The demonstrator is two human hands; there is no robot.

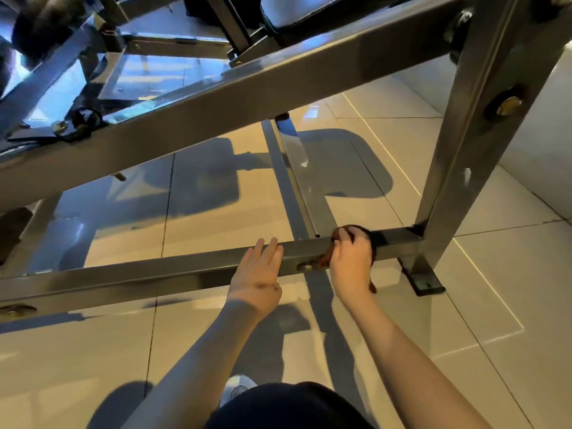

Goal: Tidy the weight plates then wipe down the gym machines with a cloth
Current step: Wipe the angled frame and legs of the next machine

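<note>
Glossy beige tiled floor (216,351), sunlit, with hard shadows across it. One grey steel machine frame stood on it, in four members counted:
- one long diagonal beam (247,97)
- one upright post (458,150) at the right
- one low horizontal bar (154,274) running left from the post's base
- one cross rail (309,187) leading away from that bar

One black padded seat (309,10) sat at the top edge, only partly in view.

Two hands, both on the low bar. The left hand (258,270) lay flat on the bar's top, fingers straight and together, gripping nothing. The right hand (351,261) was just beside it, clenched around one dark brown cloth (325,259). It pressed the cloth onto the bar where the cross rail met it, near the post.

Two brass-coloured bolts showed on the bar's front face. One bolt (305,267) was touching the cloth's lower edge. The other bolt (14,310) was far left.

One white shoe (236,390) was visible below, between the forearms.
</note>
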